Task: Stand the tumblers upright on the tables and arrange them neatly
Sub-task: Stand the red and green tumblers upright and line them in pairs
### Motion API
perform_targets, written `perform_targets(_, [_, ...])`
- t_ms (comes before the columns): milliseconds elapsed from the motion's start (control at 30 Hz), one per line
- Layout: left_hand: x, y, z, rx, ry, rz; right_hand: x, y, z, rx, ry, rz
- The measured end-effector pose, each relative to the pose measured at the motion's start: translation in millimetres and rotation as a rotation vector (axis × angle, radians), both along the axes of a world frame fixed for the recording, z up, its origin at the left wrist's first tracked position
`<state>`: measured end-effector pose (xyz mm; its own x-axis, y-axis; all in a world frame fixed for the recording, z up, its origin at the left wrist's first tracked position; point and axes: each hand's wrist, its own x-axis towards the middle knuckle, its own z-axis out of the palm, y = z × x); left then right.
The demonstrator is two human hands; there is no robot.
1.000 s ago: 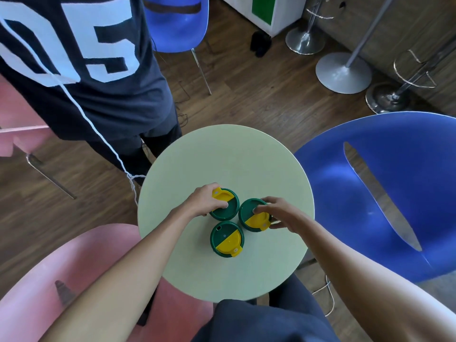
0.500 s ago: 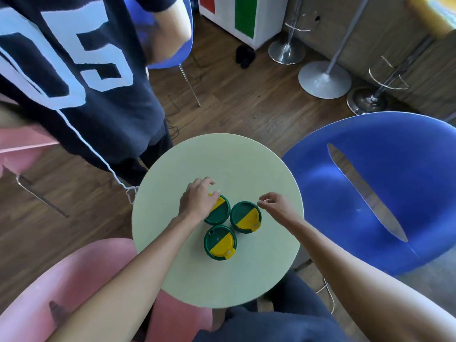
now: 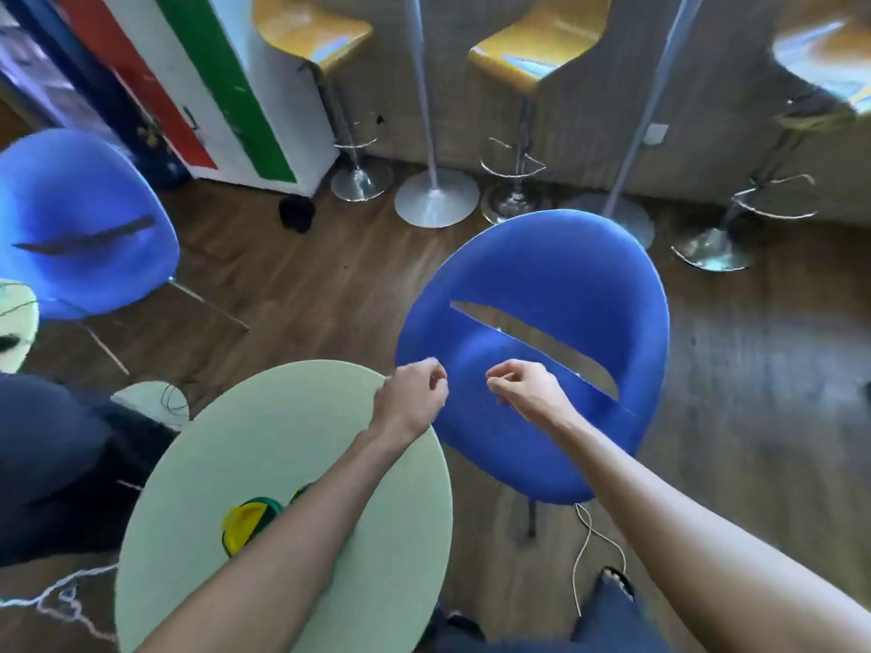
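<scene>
Tumblers (image 3: 252,523) first: green bodies, yellow-and-green lids, sitting on the pale green round desk (image 3: 264,435) down at about seven o'clock in the view. Only part of the cluster shows, because the left forearm crosses right over it; one lid is clear, a sliver of another peeks out beside it, and I can't tell how many stand there or whether all are upright.

Out from there, the left hand (image 3: 412,398) hangs over the desk's far rim at roughly eleven o'clock from the cups, fingers (image 3: 436,377) curled loosely in and holding nothing. The right hand (image 3: 530,388) floats just beside it, off the desk and over the blue chair (image 3: 565,275), fingers likewise curled and empty. Neither touches a tumbler.

At nine o'clock, a sliver of another pale desk (image 3: 16,322) sits behind a second blue chair (image 3: 80,219); yellow bar stools (image 3: 528,54) line the wall at twelve.

The risk, as I judge it: that left forearm is low and close over the lids. A careless sweep or drop of the arm could clip the cluster, toppling cups or scattering the arrangement. The view is also blurred, so any reach made now is poorly aimed.
</scene>
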<state>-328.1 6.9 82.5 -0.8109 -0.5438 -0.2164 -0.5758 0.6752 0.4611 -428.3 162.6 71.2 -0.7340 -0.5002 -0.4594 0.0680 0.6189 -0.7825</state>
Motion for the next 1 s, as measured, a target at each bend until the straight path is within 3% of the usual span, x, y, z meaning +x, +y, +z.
perform_targets(333, [-245.5, 227.4, 20.2, 0.018, 0.031, -0.297, -200.6, 246.8, 20.9, -0.014, 0.074, -0.322])
perform_targets(467, [-328.3, 286.3, 46.8, 0.013, 0.057, -0.377, -275.2, 303.6, 47.5, 0.005, 0.131, -0.362])
perform_targets(700, [-478.1, 302.5, 94.5, -0.008, 0.151, -0.423, -413.9, 309.1, 102.6, -0.035, 0.252, -0.351])
perform_targets(1000, [-699.5, 243.3, 142.0, -0.026, 0.308, -0.392, -624.5, 255.0, 154.2, -0.041, 0.376, -0.342])
